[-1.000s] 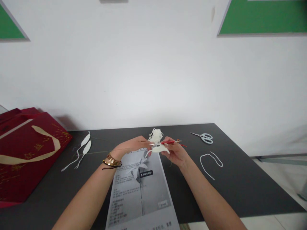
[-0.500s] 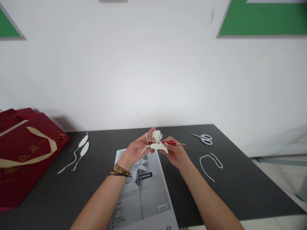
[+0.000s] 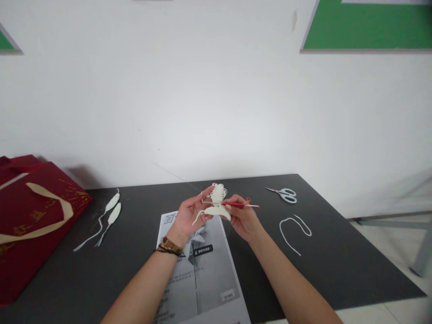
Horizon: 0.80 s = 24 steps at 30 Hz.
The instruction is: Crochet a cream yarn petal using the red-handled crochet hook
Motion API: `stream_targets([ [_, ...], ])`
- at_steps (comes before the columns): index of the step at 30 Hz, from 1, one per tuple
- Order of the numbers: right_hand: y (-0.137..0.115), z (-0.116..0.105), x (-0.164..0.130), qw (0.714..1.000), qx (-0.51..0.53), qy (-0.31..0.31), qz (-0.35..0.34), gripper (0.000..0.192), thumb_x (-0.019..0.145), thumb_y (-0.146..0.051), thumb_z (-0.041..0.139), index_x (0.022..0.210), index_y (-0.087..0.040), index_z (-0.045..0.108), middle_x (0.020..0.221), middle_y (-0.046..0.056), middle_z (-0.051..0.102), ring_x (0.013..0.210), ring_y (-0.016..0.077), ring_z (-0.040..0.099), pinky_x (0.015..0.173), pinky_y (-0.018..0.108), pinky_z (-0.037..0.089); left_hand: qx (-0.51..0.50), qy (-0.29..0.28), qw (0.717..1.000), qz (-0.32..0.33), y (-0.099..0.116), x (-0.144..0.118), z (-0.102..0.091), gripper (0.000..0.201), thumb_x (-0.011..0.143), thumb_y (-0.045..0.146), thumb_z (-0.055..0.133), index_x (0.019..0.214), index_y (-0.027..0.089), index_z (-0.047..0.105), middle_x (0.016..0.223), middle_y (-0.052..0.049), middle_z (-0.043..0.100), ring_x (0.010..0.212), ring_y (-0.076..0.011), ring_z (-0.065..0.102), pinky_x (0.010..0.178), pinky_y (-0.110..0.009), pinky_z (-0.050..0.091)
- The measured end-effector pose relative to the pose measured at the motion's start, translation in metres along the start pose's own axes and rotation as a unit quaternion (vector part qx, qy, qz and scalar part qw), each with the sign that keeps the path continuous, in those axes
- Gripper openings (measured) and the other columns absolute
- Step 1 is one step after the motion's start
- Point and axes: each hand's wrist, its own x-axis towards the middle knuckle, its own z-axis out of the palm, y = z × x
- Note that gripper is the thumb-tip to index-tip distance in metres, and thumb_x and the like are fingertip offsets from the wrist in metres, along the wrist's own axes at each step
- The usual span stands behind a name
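Note:
My left hand (image 3: 190, 215) and my right hand (image 3: 243, 217) meet above the dark table (image 3: 337, 265), close to its far edge. Between them is a small white crocheted petal (image 3: 216, 210), pinched by my left fingers, with white yarn looped over the left index finger. My right hand grips a red-handled crochet hook (image 3: 238, 204) that points left into the petal. A bundle of white yarn (image 3: 218, 192) lies just behind the hands. A printed instruction sheet (image 3: 202, 279) lies under my forearms.
Two finished white petals with tails (image 3: 110, 213) lie at the left. A dark red gift bag with a cream ribbon (image 3: 30, 220) rests at the far left. Pale blue scissors (image 3: 285, 195) and a loose white yarn strand (image 3: 293, 227) lie to the right.
My left hand turned palm up and its fingers spread, then closed back on the petal. Both hands stayed in the same spot; the view shifted slightly right.

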Motion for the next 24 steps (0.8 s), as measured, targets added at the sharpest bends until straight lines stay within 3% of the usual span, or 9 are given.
stream_targets([
  [3, 0.001, 0.000, 0.000, 0.999, -0.028, 0.013, -0.025, 0.018, 0.060, -0.021, 0.083, 0.069, -0.020, 0.067, 0.072, -0.001, 0.072, 0.060, 0.0100, 0.064, 0.056, 0.020, 0.052, 0.054, -0.021, 0.998, -0.005, 0.003, -0.007, 0.006, 0.075, 0.062, 0.005, 0.065, 0.134, 0.020, 0.048, 0.080, -0.003, 0.062, 0.064, -0.0132, 0.056, 0.062, -0.027, 0.043],
  [6, 0.000, -0.003, 0.003, 0.995, -0.066, 0.031, -0.063, 0.014, 0.064, -0.020, 0.080, 0.070, -0.022, 0.068, 0.071, -0.003, 0.071, 0.058, 0.0087, 0.062, 0.055, 0.019, 0.049, 0.139, -0.037, 0.990, 0.012, 0.005, -0.015, 0.011, 0.088, 0.063, 0.004, 0.068, 0.141, 0.027, 0.037, 0.100, -0.006, 0.064, 0.076, -0.0162, 0.060, 0.071, -0.030, 0.044],
  [10, 0.000, -0.006, 0.005, 0.984, -0.140, 0.035, -0.105, 0.015, 0.060, -0.016, 0.082, 0.068, -0.020, 0.071, 0.070, -0.001, 0.071, 0.063, 0.0109, 0.062, 0.061, 0.022, 0.048, 0.198, 0.056, 0.976, 0.068, 0.000, -0.013, 0.016, 0.076, 0.073, 0.017, 0.070, 0.141, 0.027, 0.038, 0.107, -0.008, 0.065, 0.079, -0.0150, 0.060, 0.069, -0.027, 0.044],
  [12, 0.002, -0.007, 0.005, 0.977, -0.175, 0.031, -0.117, 0.015, 0.058, -0.015, 0.082, 0.067, -0.019, 0.072, 0.072, 0.000, 0.071, 0.068, 0.0133, 0.063, 0.066, 0.025, 0.049, 0.185, 0.133, 0.968, 0.103, -0.006, -0.007, 0.018, 0.067, 0.073, 0.019, 0.071, 0.135, 0.023, 0.046, 0.094, -0.006, 0.068, 0.075, -0.0135, 0.060, 0.066, -0.025, 0.045],
  [15, 0.004, -0.007, 0.005, 0.968, -0.211, 0.032, -0.133, 0.013, 0.060, -0.016, 0.081, 0.069, -0.021, 0.072, 0.075, 0.001, 0.071, 0.071, 0.0155, 0.063, 0.068, 0.028, 0.049, 0.125, 0.212, 0.961, 0.124, -0.013, 0.000, 0.020, 0.045, 0.068, 0.017, 0.075, 0.112, 0.011, 0.065, 0.073, -0.004, 0.068, 0.065, -0.0111, 0.060, 0.063, -0.022, 0.046],
  [17, 0.005, -0.007, 0.004, 0.963, -0.226, 0.036, -0.142, 0.012, 0.062, -0.017, 0.079, 0.071, -0.022, 0.072, 0.076, 0.001, 0.070, 0.072, 0.0161, 0.062, 0.069, 0.029, 0.049, 0.101, 0.232, 0.959, 0.130, -0.016, 0.002, 0.020, 0.040, 0.066, 0.015, 0.076, 0.104, 0.010, 0.067, 0.067, -0.003, 0.068, 0.060, -0.0099, 0.059, 0.060, -0.020, 0.046],
  [21, 0.006, -0.006, 0.004, 0.955, -0.249, 0.040, -0.155, 0.010, 0.063, -0.017, 0.078, 0.069, -0.022, 0.072, 0.075, 0.002, 0.070, 0.072, 0.0171, 0.062, 0.069, 0.030, 0.048, 0.069, 0.246, 0.957, 0.137, -0.016, 0.002, 0.022, 0.049, 0.068, 0.016, 0.075, 0.115, 0.017, 0.063, 0.063, 0.002, 0.065, 0.055, -0.0077, 0.058, 0.055, -0.017, 0.044],
  [24, 0.005, -0.006, 0.004, 0.953, -0.256, 0.038, -0.158, 0.010, 0.061, -0.018, 0.079, 0.067, -0.022, 0.072, 0.074, 0.002, 0.070, 0.072, 0.0178, 0.062, 0.069, 0.031, 0.049, 0.047, 0.243, 0.961, 0.123, -0.015, 0.004, 0.021, 0.030, 0.069, 0.018, 0.075, 0.098, 0.011, 0.070, 0.064, 0.000, 0.065, 0.056, -0.0092, 0.059, 0.055, -0.019, 0.046],
])
